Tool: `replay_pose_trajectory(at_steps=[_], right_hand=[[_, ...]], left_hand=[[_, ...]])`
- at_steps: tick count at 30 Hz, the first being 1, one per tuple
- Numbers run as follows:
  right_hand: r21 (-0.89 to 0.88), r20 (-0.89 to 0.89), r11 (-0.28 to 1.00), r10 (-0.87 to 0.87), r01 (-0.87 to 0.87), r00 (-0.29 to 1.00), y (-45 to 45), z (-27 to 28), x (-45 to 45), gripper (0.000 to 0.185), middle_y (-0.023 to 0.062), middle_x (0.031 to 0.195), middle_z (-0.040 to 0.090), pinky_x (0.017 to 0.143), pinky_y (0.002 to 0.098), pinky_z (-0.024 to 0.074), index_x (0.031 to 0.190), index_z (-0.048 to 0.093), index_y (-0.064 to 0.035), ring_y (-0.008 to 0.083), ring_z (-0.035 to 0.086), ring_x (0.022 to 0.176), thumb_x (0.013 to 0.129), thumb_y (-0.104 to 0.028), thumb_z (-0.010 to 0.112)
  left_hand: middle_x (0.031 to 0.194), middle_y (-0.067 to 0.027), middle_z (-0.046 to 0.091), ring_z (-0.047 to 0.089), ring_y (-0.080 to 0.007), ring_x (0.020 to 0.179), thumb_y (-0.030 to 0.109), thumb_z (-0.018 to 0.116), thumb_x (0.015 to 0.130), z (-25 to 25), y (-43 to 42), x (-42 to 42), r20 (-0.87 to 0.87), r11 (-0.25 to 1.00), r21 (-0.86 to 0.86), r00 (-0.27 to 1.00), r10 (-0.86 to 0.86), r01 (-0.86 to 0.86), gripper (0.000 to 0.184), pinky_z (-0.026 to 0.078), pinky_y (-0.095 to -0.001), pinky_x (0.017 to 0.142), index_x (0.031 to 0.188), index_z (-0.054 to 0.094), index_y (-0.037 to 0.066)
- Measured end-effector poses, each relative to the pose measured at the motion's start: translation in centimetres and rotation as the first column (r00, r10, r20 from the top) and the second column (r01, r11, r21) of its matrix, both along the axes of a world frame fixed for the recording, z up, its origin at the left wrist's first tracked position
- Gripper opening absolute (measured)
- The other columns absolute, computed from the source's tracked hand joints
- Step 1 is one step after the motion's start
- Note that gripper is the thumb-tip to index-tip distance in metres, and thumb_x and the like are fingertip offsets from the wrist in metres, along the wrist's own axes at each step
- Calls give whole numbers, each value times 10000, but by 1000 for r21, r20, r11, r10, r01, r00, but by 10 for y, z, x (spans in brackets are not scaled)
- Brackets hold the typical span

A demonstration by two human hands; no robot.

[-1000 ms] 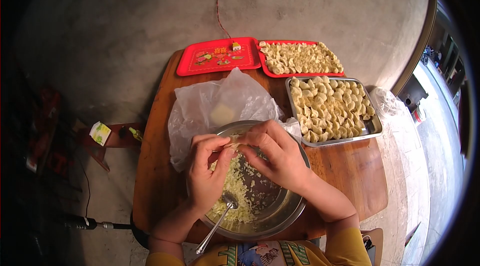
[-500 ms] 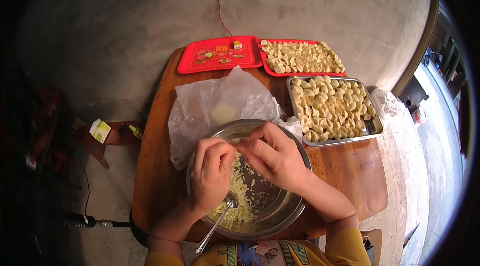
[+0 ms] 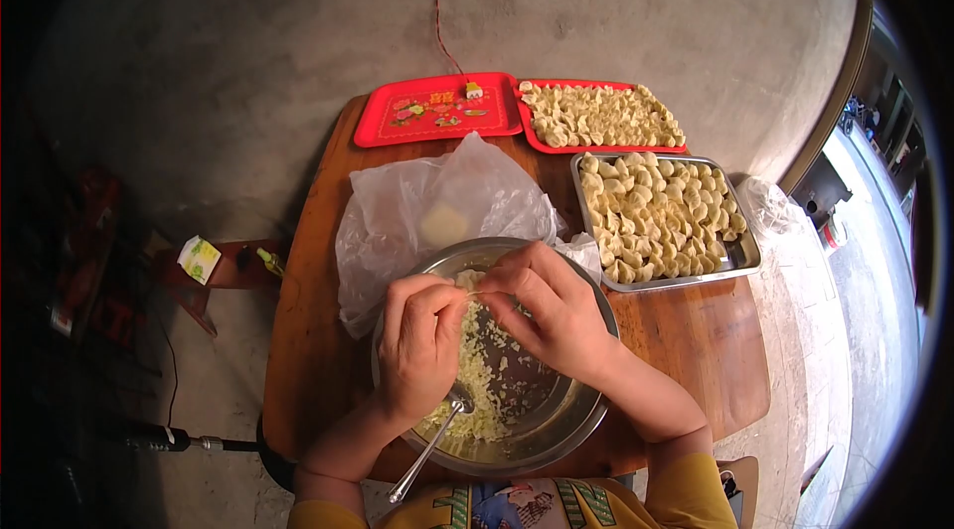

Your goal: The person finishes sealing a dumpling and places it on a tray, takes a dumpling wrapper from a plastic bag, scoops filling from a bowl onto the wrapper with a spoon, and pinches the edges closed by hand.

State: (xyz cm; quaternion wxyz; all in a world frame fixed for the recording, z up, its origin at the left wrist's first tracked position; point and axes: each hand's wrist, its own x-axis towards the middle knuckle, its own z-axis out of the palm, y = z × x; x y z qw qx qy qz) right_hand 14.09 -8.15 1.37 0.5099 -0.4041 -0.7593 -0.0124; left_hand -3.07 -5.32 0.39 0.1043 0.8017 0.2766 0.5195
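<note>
Over a steel bowl (image 3: pixel 586 420), my left hand (image 3: pixel 422 340) and my right hand (image 3: pixel 547 310) meet at the fingertips, both pinching a small pale dumpling (image 3: pixel 468 280). Fingers cover most of it. Chopped pale green filling (image 3: pixel 479 400) lies in the bowl, mainly on its left side. A metal spoon (image 3: pixel 432 450) rests in the filling, its handle over the near rim. Behind the bowl is a translucent plastic bag (image 3: pixel 388 221) with a round pale lump showing in it.
A steel tray (image 3: pixel 686 281) of dumplings stands at the right, with a red tray (image 3: pixel 556 147) of dumplings behind it. Another red tray (image 3: pixel 397 132) holds a plug end on a cord (image 3: pixel 435 2). A low bench (image 3: pixel 238 271) with a small carton stands left of the wooden table (image 3: pixel 318 261).
My left hand's fingers have curled in more and turned around the dumpling. My right hand's fingers have shifted slightly at the dumpling's edge.
</note>
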Motion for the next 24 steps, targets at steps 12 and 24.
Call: replay_pose_trajectory(at_steps=[12,24], right_hand=[[-181,-231,980,44,-87,972,-3,4,0,323,114,1019,544,705,325,528,1106,553,-12,232,618,843,805,10,667],[-469,-532,811,56,-349,845,8,-8,7,205,94,1017,623,779,297,534,1104,577,3,166,644,911,899,-8,590]], left_hand=[[974,-94,578,603,-165,869,18,574,936,-5,7,3,368,907,-309,915,-163,286,89,528,-284,770,1021,550,10],[1084,-103,623,630,-166,958,63,505,976,-5,25,-4,744,264,-628,664,-70,732,145,522,-298,861,1103,543,4]])
